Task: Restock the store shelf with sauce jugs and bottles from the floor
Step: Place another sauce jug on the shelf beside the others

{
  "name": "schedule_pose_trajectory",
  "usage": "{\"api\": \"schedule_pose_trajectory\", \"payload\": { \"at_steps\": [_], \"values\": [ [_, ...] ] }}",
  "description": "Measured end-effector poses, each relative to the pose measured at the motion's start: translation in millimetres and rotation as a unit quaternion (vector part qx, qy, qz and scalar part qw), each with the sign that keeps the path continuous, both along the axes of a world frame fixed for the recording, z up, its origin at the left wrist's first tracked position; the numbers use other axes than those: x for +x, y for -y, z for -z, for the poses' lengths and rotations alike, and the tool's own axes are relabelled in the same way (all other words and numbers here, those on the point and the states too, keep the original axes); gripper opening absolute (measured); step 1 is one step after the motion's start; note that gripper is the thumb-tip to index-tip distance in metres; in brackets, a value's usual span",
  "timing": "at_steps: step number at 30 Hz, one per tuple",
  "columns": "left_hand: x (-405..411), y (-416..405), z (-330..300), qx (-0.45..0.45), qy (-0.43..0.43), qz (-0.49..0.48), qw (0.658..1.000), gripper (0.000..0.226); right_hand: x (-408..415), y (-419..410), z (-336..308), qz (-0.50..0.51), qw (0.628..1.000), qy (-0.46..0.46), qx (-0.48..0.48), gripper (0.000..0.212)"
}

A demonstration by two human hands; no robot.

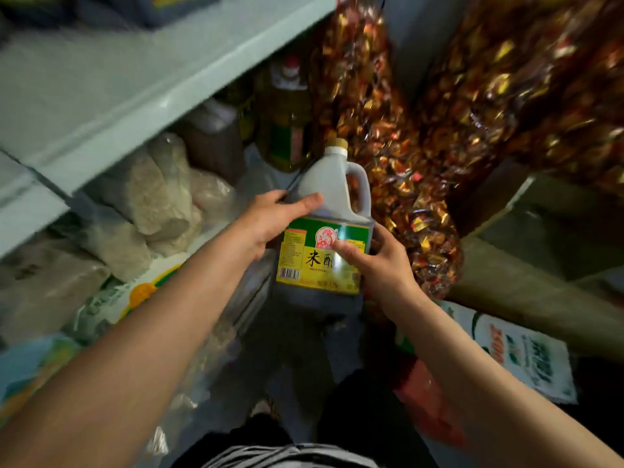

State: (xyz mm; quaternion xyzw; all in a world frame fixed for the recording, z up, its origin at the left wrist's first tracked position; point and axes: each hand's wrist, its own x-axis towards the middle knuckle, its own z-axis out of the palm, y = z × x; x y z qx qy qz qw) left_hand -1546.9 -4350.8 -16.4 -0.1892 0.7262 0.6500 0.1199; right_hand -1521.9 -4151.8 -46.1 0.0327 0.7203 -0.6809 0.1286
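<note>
A dark sauce jug (329, 197) with a yellow-and-green label, a moulded handle and a pale yellow cap is held upright in mid-air at the centre of the head view. My left hand (273, 221) grips its upper left shoulder, thumb laid across the front. My right hand (378, 261) grips its lower right side, thumb on the label. The pale grey shelf board (111, 86) slants across the upper left, above and left of the jug. On the upper level another jug (175, 6) shows only in part, blurred.
Under the shelf lie pale bagged goods (152, 197), a brown container (212, 136) and yellow oil bottles (287, 119). Large bags of gold-and-red wrapped sweets (422, 146) hang right of the jug. A printed white sack (520, 352) and cardboard boxes (540, 265) crowd the floor at right.
</note>
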Motion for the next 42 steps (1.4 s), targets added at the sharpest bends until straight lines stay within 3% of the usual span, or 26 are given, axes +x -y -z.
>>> {"api": "schedule_pose_trajectory", "payload": {
  "at_steps": [3,9,19,26,35,42],
  "values": [
    [-14.3,-4.5,-50.1,-0.029,-0.057,0.030,0.998,0.069,-9.6,-5.9,-38.8,0.000,0.999,-0.028,-0.024,0.056],
    [-56.3,-12.5,-101.8,-0.059,-0.117,0.037,0.991,0.097,-62.2,-20.7,-91.9,-0.030,0.995,-0.086,-0.048,0.048],
    [-174.4,-45.8,-162.3,-0.084,-0.154,-0.063,0.982,0.058,-229.7,-51.7,-142.0,-0.140,0.977,-0.144,-0.072,0.048],
    [-235.0,-51.8,-195.5,-0.107,-0.186,-0.144,0.966,0.092,-340.1,-50.2,-173.4,-0.242,0.948,-0.188,-0.089,0.060],
    [-313.5,-26.6,-225.3,-0.158,-0.233,-0.208,0.937,0.089,-453.1,0.9,-192.4,-0.298,0.919,-0.217,-0.143,0.064],
    [-385.1,1.8,-224.3,-0.226,-0.253,-0.259,0.904,0.090,-546.0,39.9,-200.8,-0.336,0.902,-0.235,-0.133,0.077]
  ]
}}
